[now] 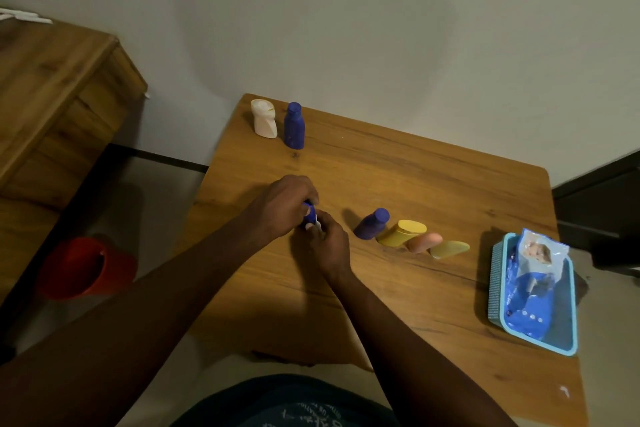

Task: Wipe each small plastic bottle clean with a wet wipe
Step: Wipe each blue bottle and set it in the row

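Note:
My left hand grips a small blue bottle over the middle of the wooden table. My right hand pinches a white wet wipe against the bottle's lower end; most of the bottle and wipe is hidden by my fingers. A white bottle and a blue bottle stand at the far left corner. To the right of my hands stand a dark blue bottle, a yellow bottle, a pink bottle and a pale yellow bottle in a row.
A light blue basket at the table's right edge holds a blue wet wipe pack. A red bucket stands on the floor to the left, beside a wooden cabinet. A wall runs behind the table.

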A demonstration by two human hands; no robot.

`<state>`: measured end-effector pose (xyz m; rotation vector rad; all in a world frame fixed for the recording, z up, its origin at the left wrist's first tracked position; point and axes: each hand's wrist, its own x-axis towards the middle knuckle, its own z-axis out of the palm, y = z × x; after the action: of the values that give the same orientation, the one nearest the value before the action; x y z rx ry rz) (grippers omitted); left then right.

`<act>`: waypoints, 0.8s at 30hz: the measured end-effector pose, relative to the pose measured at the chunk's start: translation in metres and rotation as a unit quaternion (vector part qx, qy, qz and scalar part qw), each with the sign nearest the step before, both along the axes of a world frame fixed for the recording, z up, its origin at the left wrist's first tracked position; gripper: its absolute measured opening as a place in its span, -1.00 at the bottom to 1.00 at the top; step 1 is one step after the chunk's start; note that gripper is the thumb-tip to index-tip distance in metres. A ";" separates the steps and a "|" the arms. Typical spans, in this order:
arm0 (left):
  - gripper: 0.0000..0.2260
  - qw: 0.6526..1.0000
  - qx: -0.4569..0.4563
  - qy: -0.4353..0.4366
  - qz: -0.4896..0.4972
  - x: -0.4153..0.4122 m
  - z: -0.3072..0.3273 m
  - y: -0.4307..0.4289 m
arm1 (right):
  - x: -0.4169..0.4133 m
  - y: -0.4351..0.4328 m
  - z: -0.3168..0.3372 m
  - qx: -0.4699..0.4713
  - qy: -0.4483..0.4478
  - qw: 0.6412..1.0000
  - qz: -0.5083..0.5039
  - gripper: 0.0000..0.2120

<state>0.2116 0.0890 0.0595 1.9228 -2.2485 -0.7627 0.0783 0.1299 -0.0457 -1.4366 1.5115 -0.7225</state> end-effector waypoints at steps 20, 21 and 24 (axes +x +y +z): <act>-0.83 0.994 -0.013 -0.006 0.110 -0.006 0.005 0.003 | 0.012 -0.012 -0.001 0.114 -0.110 0.978 -0.136 -0.78; -0.83 0.994 -0.009 -0.002 0.110 -0.006 0.006 0.002 | 0.012 -0.013 -0.001 0.119 -0.108 0.978 -0.137 -0.79; -0.81 0.994 -0.002 0.004 0.107 -0.005 0.006 0.002 | 0.006 -0.015 0.003 0.115 -0.126 0.975 -0.139 -0.66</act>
<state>0.2067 0.0906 0.0659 2.1094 -1.9937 -0.7333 0.0843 0.1151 -0.0429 -0.9327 1.5524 -0.8322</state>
